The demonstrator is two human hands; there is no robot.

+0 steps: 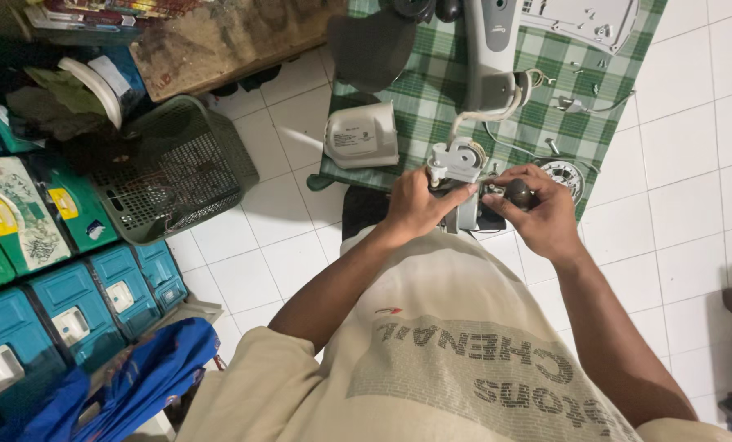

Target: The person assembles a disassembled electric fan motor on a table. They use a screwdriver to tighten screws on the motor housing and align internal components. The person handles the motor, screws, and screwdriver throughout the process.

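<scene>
The left hand grips the grey motor assembly from its left side; the right hand closes its fingers on a dark knob — both above the checked cloth.

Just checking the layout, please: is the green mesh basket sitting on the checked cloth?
No, the green mesh basket stands on the white tiled floor, left of the checked cloth.
</scene>
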